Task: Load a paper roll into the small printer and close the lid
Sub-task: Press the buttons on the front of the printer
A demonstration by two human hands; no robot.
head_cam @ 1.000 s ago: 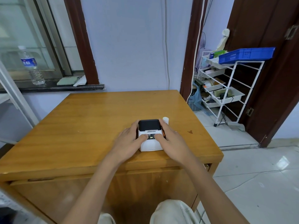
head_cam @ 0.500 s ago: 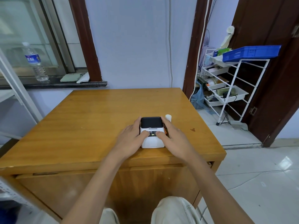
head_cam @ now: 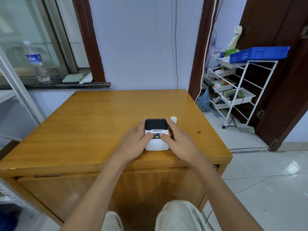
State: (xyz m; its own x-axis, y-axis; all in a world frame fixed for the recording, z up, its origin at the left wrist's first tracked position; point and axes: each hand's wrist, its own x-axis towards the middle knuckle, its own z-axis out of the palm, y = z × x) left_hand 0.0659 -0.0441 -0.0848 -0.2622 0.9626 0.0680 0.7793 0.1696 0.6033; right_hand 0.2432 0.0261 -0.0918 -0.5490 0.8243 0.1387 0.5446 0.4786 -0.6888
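Sitting on wooden table (head_cam: 100, 124): printer (head_cam: 156, 135); tiled floor (head_cam: 266, 172) beside.

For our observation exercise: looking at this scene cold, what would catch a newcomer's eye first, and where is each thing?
First, the small printer, black lid over white body, near the front edge of the wooden table, gripped by the left hand and right hand, thumbs on top. A white paper roll stands just behind the right hand. At far right, a blue basket tops a white rack.
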